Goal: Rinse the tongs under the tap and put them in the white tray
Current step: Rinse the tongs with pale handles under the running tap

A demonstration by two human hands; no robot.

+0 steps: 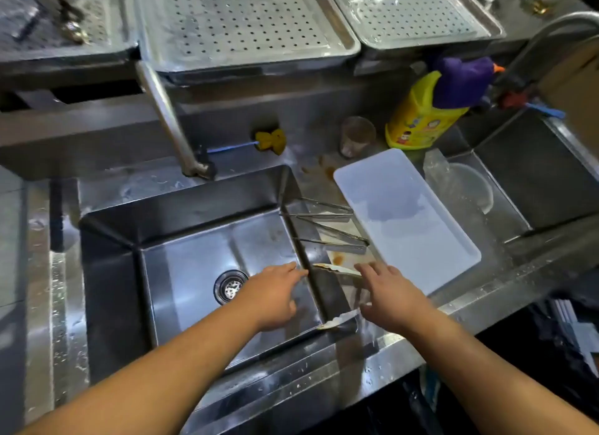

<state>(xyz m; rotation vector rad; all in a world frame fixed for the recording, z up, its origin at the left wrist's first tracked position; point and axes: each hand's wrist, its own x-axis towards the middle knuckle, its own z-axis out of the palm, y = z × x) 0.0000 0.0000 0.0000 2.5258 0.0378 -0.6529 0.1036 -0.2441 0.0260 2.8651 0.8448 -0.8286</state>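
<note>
Several thin metal tongs (327,228) lie on the steel ledge between the sink (194,227) and the white tray (405,220), their tips reaching over the sink's right rim. Nearer me on the same ledge lies a soiled tong or utensil (337,269) with white ends. My left hand (275,295) reaches over the sink's right side, fingers stretched toward that rim, holding nothing. My right hand (389,295) hovers over the ledge with fingers spread, just touching or above the soiled utensil. The tap (168,120) slants down over the sink's back edge; no water shows.
A yellow detergent bottle (424,110) with purple cap and a dirty glass (356,136) stand behind the tray. A yellow sponge brush (269,141) lies on the back ledge. A second sink (534,175) is at right. Perforated steel trays (240,22) sit on the shelf above.
</note>
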